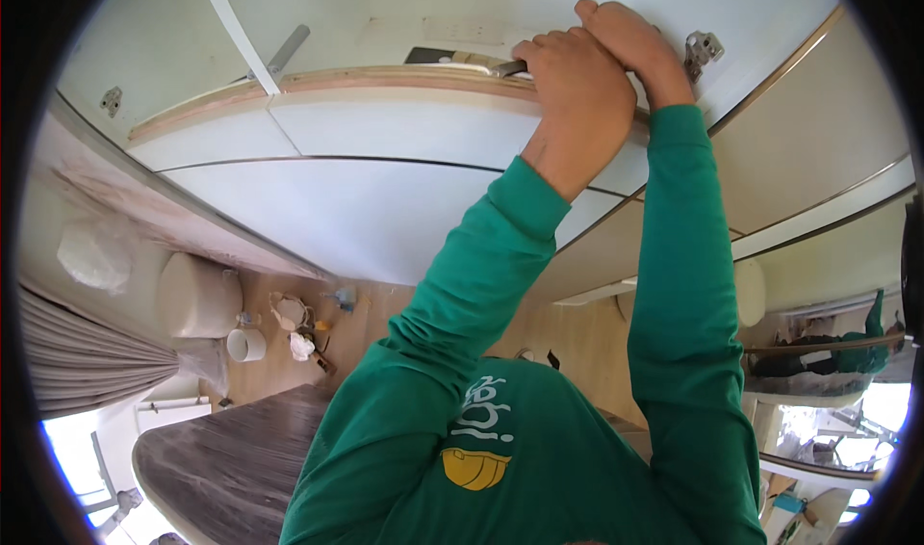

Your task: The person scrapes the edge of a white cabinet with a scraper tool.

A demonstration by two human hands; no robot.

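1 head-worn cam looks down w/ wide FOV.

White ltrs (484,410) on front of wearer's green top (568,449), w/ yellow hard-hat print (474,469) beside 'em.

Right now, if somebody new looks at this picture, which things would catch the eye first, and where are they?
Probably the bright green sleeves first, rising through the middle to the left hand and right hand, which overlap in the view at the upper edge of a white cabinet. Next, perhaps, the large dark brown surface at lower left, and the small white container above it on the wooden floor.
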